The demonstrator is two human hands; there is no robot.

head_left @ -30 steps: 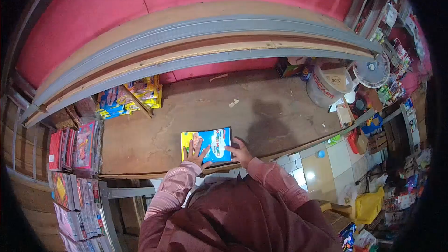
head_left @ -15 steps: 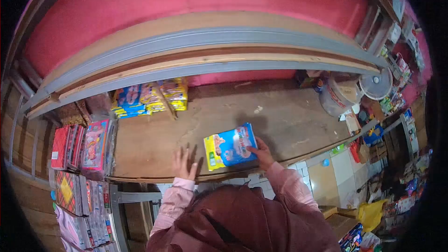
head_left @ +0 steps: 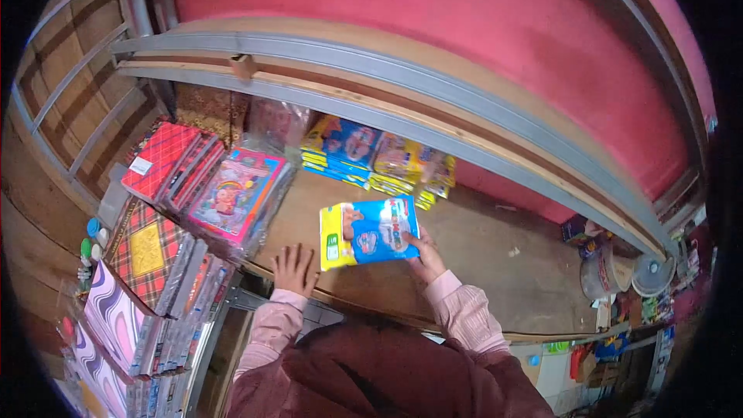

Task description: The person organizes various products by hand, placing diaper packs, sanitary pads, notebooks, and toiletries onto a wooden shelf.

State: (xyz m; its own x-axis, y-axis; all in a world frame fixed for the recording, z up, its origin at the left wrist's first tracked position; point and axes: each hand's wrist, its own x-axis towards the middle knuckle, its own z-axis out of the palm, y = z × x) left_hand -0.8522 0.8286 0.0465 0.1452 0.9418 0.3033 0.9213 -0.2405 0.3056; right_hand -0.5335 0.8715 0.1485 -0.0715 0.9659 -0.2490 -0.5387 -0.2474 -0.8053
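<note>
- Holds in the right hand (head_left: 426,254) a blue-and-yellow packet (head_left: 368,234), at the centre of the frame; grips it by the right end only, with the thumb on the printed face and the other fingers probably underneath, hidden in this view; closes the grip just to the thickness of the packet, perhaps because of a light and soft content, not asking for much force.
- Shows the packet with broad face up and long side running left to right; seems to have it over the wooden board (head_left: 495,271), maybe lifted a little; cannot tell for certain from this angle.
- Spreads the left hand (head_left: 296,267) palm down at the front edge of the board, left of centre; has fingers apart and hold of nothing, just beside the lower left corner of the packet; perhaps steadies the body there; cannot tell with how much pressure.
- Beyond the packet, in the upper middle of the frame, similar packets (head_left: 375,156), piled flat and close together, likely for saving room; partly hidden under the metal beam (head_left: 325,48).
- At the left of the frame, a pink-bordered book (head_left: 236,192) and plaid-covered books (head_left: 147,248), stacked covers upward, likely for easy recognising; at the far right, a clear tub (head_left: 596,277), well apart from both hands.
</note>
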